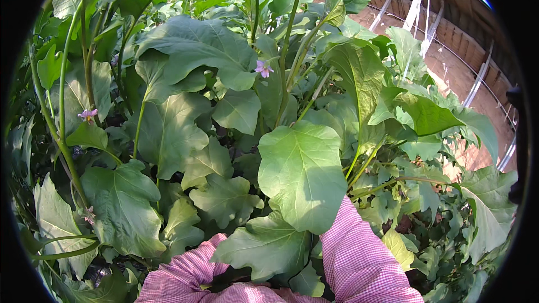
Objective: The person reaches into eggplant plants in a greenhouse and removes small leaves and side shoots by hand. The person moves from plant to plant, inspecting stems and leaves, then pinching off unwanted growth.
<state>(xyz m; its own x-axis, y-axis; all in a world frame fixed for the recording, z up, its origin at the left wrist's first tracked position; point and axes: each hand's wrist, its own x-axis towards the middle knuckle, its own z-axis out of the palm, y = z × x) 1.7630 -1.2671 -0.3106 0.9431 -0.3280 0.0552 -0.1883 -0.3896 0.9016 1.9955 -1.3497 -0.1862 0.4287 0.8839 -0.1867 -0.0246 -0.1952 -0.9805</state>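
Both of my hands are out of view, hidden behind broad leaves. Two sleeves in pink and white check reach forward from the bottom edge, the left sleeve [185,271] bent inward and the right sleeve [362,256] running up under a large green leaf [301,172]. A lobed leaf [265,246] lies between the sleeves. Leafy eggplant plants [202,46] with thick stems stand before me. One pale purple flower [264,68] shows near the upper middle, another purple flower [88,114] at the left, and a withered-looking blossom [89,215] lower down.
Tall stems [63,122] rise close at the left. At the upper right stand an earthen wall [454,71], white slanting poles [414,0] and thin strings. Dense foliage [446,223] fills the lower right, with a yellowing leaf [398,248] beside the right sleeve.
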